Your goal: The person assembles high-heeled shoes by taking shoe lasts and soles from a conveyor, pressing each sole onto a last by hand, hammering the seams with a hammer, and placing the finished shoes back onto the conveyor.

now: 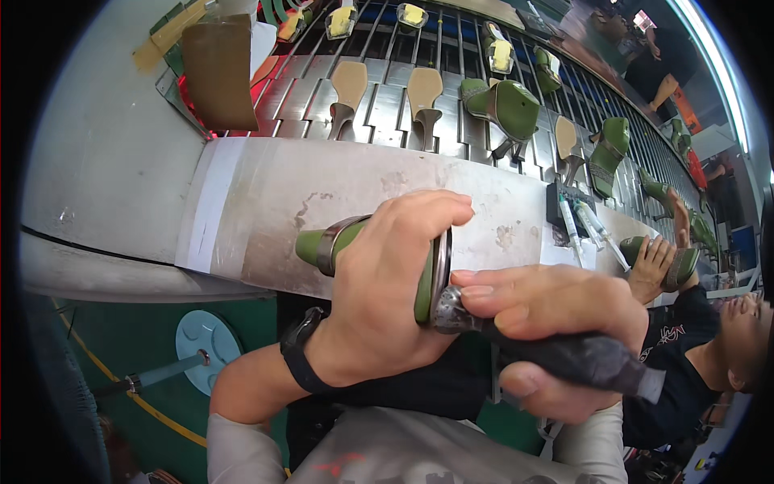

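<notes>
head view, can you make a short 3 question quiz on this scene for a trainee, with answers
1. Multiple choice: what is the left hand holding?
a) a syringe
b) a green shoe
c) a sheet of brown card

2. True or false: the dark-handled tool is in the left hand.

3. Fill in the blank: in the picture, the syringes are to the ___ of the green shoe.

Key:
1. b
2. False; the right hand holds it, with its metal head at the shoe's edge.
3. right
</notes>
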`<state>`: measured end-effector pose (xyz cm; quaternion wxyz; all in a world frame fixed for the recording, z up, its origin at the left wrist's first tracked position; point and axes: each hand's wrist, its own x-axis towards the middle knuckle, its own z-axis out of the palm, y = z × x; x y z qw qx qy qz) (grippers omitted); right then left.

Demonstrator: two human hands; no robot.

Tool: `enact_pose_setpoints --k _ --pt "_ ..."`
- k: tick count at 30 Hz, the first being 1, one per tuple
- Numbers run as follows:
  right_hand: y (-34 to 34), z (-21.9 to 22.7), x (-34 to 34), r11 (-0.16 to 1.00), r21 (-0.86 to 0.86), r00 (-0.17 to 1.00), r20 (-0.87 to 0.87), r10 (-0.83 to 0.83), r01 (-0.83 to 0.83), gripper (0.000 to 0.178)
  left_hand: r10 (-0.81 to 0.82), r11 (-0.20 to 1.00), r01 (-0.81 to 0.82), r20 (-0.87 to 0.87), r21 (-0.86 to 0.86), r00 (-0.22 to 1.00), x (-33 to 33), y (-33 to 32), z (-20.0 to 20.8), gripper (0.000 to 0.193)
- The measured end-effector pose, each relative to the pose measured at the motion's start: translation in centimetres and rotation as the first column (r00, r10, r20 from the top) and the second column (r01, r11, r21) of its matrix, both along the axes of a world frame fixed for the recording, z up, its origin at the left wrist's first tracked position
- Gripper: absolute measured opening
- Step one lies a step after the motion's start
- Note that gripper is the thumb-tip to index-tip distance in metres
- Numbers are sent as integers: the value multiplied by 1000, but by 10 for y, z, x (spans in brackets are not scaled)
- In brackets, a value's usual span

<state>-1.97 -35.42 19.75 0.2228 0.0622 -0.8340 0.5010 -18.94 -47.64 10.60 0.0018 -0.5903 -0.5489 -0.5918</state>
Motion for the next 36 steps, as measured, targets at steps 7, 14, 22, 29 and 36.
enact_pose_setpoints --k 7,14,22,29,36 --pt "-7 9 -10 926 -309 969 183 -164 215 45 7 996 -1 -71 85 997 14 -16 -13 67" --pt "-38 -82 16 932 -363 997 64 43 -17 35 234 958 -162 -322 235 917 29 -73 -100 82" --pt "-65 -189 3 375 -833 914 361 -185 406 28 370 896 -444 -532 -12 761 -15 -80 -160 75" --pt "-21 -158 -13 564 -785 965 240 -106 257 29 426 878 -476 -534 50 730 -11 -73 -161 74" --pt "-1 -116 -42 772 -596 951 307 -32 219 37 452 862 -506 -524 46 722 -12 -71 -166 72"
